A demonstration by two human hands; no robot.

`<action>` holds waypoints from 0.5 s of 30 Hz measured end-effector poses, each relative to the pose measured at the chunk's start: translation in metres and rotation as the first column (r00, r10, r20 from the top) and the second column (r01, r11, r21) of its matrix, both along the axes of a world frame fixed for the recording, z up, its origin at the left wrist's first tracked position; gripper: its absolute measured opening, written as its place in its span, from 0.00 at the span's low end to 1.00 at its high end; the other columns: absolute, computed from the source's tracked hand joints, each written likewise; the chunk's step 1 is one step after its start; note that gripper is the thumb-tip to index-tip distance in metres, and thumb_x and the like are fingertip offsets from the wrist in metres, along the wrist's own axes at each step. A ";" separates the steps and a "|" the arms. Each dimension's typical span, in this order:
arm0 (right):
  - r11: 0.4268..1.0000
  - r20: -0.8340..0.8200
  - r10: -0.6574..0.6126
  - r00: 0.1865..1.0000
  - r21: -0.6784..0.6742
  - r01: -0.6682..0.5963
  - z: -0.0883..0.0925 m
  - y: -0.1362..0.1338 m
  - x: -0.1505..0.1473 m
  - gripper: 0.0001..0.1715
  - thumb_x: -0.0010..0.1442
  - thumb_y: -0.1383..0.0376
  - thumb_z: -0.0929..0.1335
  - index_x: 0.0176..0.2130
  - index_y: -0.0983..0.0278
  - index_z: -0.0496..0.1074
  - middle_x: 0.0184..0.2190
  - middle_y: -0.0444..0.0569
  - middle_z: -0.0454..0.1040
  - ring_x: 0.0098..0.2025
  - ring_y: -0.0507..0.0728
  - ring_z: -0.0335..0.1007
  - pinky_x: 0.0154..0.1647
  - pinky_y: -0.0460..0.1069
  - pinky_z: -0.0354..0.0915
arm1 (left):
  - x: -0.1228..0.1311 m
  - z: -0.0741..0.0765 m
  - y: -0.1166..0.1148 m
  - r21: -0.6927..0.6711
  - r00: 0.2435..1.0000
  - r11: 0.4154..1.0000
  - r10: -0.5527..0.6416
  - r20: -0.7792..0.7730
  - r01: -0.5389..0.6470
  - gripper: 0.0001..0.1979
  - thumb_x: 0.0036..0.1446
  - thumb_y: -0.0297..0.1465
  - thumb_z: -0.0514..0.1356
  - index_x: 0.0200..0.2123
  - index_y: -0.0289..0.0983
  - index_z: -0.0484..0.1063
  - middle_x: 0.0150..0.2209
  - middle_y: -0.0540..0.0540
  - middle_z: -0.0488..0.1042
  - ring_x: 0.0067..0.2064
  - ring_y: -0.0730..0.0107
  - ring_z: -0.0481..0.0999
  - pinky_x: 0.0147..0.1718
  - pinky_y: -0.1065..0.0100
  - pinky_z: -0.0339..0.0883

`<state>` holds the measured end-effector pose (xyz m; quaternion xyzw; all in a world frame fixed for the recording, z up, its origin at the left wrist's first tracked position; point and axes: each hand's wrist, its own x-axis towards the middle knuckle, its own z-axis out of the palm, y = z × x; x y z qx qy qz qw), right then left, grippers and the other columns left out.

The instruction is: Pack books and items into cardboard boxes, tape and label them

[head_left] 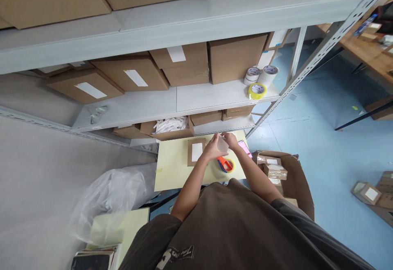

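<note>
Two hands are sharing one whitish piece [222,145] over one pale yellow desk [172,172]! The left hand [212,148] is gripping it, fingers and thumb partly closed around its sides; the right hand [230,140] is bending its fingers at the upper edge, and whether they're pinching it, I can't tell. To the left, one cardboard box [190,154] is wearing one white label [197,151]; one orange tape dispenser [226,164] is lying nearer the body; one phone [245,149] is showing pink at the right. Beyond, one yellow tape roll [253,95] is resting on the shelf [211,94].
</note>
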<state>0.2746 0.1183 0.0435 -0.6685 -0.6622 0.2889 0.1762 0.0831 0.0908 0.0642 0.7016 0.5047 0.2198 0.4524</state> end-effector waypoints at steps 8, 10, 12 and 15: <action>0.998 -0.115 0.023 0.993 0.054 -0.017 -0.004 -0.003 0.005 0.15 0.66 0.60 0.68 0.46 0.59 0.85 0.38 0.53 0.86 0.39 0.62 0.79 0.40 0.50 0.67 | -0.009 0.003 -0.003 0.021 0.977 0.989 0.143 0.157 -0.148 0.28 0.58 0.29 0.68 0.63 0.38 0.78 0.56 0.39 0.83 0.51 0.55 0.84 0.57 0.57 0.76; 0.999 -0.137 0.014 0.990 0.053 -0.007 -0.005 -0.001 0.009 0.14 0.66 0.59 0.68 0.44 0.59 0.84 0.36 0.52 0.85 0.37 0.61 0.78 0.38 0.49 0.66 | -0.019 0.003 0.002 -0.019 0.958 0.984 0.179 0.226 -0.179 0.20 0.59 0.30 0.67 0.55 0.37 0.83 0.47 0.40 0.86 0.47 0.57 0.85 0.53 0.58 0.78; 0.999 -0.186 0.015 0.982 0.047 -0.006 -0.006 0.001 0.014 0.15 0.66 0.55 0.69 0.40 0.60 0.83 0.35 0.52 0.84 0.36 0.60 0.77 0.37 0.49 0.65 | -0.035 0.002 0.008 -0.053 0.913 0.956 0.291 0.287 -0.288 0.17 0.60 0.32 0.66 0.51 0.37 0.83 0.44 0.41 0.86 0.44 0.59 0.85 0.50 0.60 0.79; 0.999 -0.336 0.035 0.941 -0.009 -0.040 -0.008 0.003 0.027 0.20 0.64 0.47 0.71 0.37 0.60 0.82 0.35 0.51 0.84 0.35 0.61 0.77 0.36 0.50 0.66 | -0.070 0.000 0.014 -0.053 0.825 0.860 0.503 0.260 -0.507 0.17 0.59 0.32 0.67 0.51 0.36 0.82 0.41 0.41 0.85 0.42 0.60 0.84 0.51 0.59 0.78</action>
